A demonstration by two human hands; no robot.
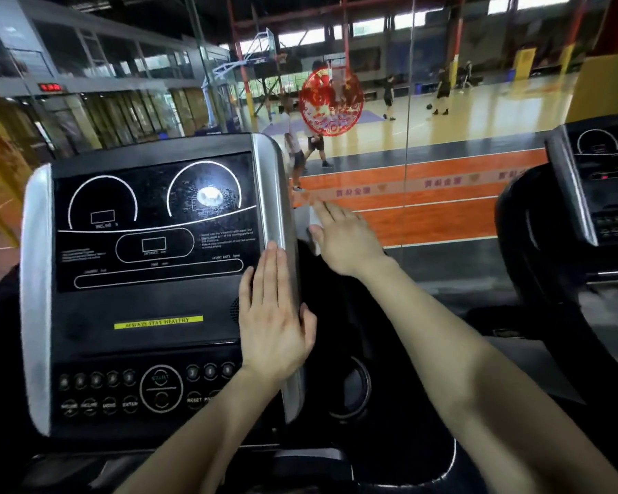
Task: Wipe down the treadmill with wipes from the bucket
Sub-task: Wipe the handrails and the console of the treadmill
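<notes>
Head view: left hand (273, 315) lies flat, fingers straight, on the silver right edge of the console (150, 304); right hand (346, 240), fingers extended, presses a wipe (304, 222) against its outer side.

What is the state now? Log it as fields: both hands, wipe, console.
left hand: flat, fingers straight, resting on the silver trim of the console
right hand: pressing the wipe against the console's outer right side
display: dark
bucket: not in view
</notes>
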